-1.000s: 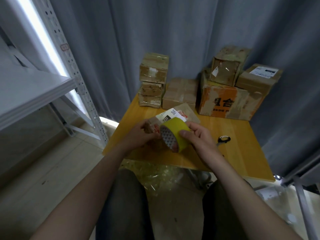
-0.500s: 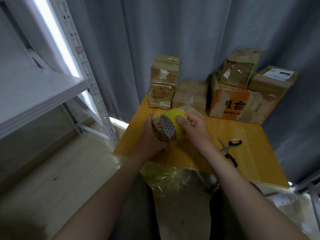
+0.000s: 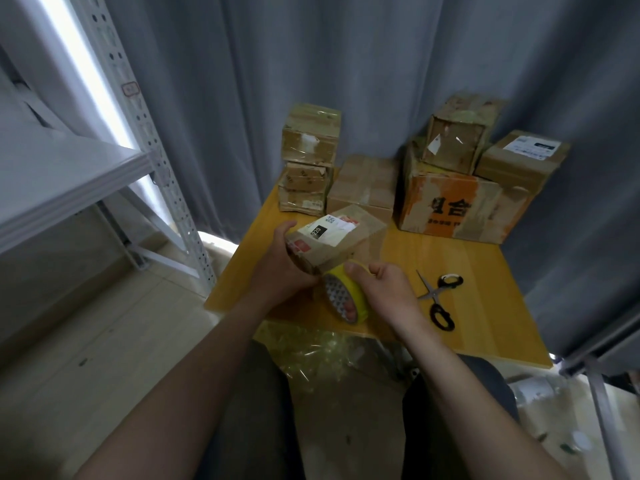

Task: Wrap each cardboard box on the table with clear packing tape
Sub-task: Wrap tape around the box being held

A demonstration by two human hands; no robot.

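Now, on the left, the person's left hand (image 3: 284, 268) is gripping the near end of the small labelled box (image 3: 343, 244), holding it tilted over the front of the table (image 3: 485, 268). Touching the box's lower corner, the yellow tape roll (image 3: 346, 292) is being held by the right hand (image 3: 384, 292), with the thumb pressing on the rim and the fingers seemingly hooking through the core. Scissors (image 3: 438, 296) are lying just right of that, untouched. I'd say the left hand should be bracing the box firmly while the right is drawing the tape taut and flat, avoiding wrinkles. Compared with half a second ago, the roll is sitting lower and nearer the person, and the box's white label is showing.
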